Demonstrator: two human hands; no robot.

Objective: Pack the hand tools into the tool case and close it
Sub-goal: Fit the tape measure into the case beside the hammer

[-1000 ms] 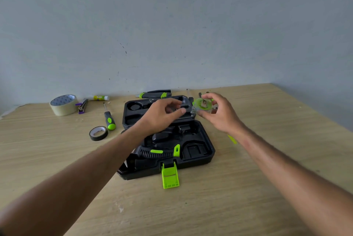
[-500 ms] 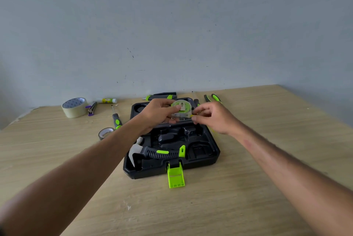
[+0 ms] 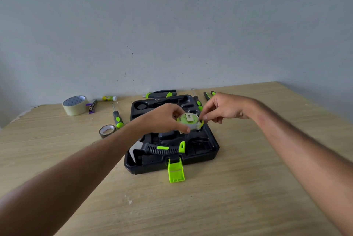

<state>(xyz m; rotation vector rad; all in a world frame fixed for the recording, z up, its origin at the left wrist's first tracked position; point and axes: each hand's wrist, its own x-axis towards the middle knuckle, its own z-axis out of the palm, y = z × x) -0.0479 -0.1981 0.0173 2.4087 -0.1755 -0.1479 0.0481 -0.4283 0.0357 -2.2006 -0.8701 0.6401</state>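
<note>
Gripping the tape measure point(image 3: 189, 121) in the left hand point(image 3: 164, 119) above the tool case point(image 3: 210, 149), right hand point(image 3: 223, 109) pinching its edge. Probably light, rigid, smooth; best held by the flat sides.

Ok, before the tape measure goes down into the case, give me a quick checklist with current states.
1. Tape measure held by left hand: ok.
2. Right hand steadying its edge: ok.
3. Tool case open, green latch flipped down: ok.
4. Hammer seated in front slot: ok.
5. Recess under the tape measure free: cannot tell, hands hide it.
6. All tools packed: not ok, screwdriver lies on the table.
</note>
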